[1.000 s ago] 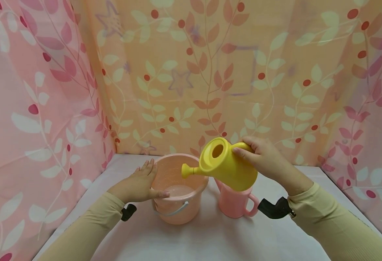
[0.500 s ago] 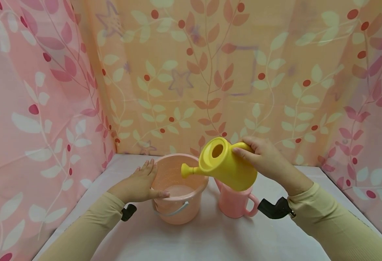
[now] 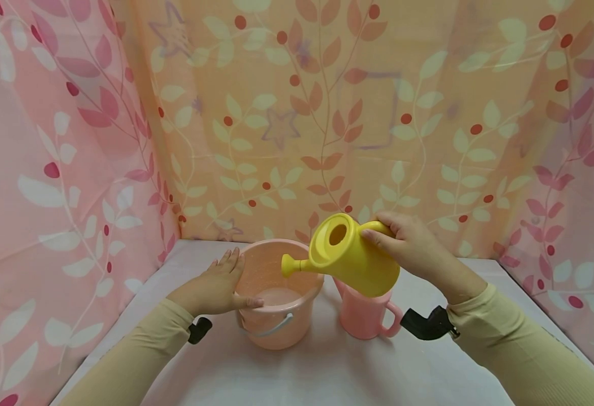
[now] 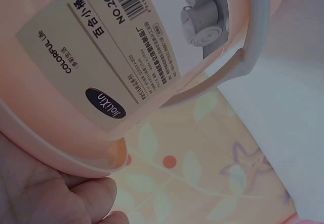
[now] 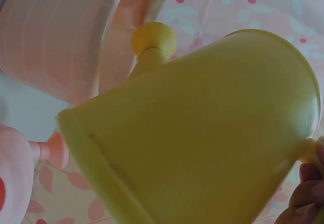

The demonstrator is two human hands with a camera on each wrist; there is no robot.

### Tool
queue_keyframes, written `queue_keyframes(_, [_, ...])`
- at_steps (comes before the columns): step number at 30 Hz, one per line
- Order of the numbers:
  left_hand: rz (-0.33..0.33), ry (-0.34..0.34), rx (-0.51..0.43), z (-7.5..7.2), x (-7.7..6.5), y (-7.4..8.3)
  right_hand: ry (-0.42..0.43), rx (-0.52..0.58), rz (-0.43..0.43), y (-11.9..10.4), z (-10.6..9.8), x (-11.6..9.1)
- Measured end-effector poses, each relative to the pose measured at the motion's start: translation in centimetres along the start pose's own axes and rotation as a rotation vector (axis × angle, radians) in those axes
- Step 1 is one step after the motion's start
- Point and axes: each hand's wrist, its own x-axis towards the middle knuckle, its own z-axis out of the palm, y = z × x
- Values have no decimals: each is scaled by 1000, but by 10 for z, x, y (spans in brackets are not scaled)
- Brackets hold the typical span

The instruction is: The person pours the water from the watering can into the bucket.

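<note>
My right hand [image 3: 413, 242] grips the handle of a yellow watering can [image 3: 360, 265], raised and tilted left. Its rose-tipped spout [image 3: 291, 265] hangs over the mouth of a peach bucket [image 3: 281, 330]. Clear liquid seems to lie in the bucket's bottom. Straight-fingered, my left hand [image 3: 212, 290] rests against the bucket's left rim, its thumb at the front rim. A printed label [image 4: 101, 46] covers the bucket's side in the left wrist view. From the right wrist, the can's body [image 5: 202, 133] fills the picture and only a few curled fingers [image 5: 309, 198] show.
A pink watering can [image 3: 363, 318] stands on the white table [image 3: 297, 378] right of the bucket, partly under the yellow one. The bucket's pale handle [image 3: 271, 329] hangs down in front. Patterned cloth [image 3: 256, 141] encloses the table's back and sides.
</note>
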Motion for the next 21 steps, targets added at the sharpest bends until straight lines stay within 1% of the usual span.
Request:
queue_keyframes(5, [1, 0, 1, 0, 0, -1, 4, -6, -6, 0, 0, 0])
queue_keyframes(21, [7, -6, 4, 1, 1, -1, -4, -31, 21, 5, 0, 0])
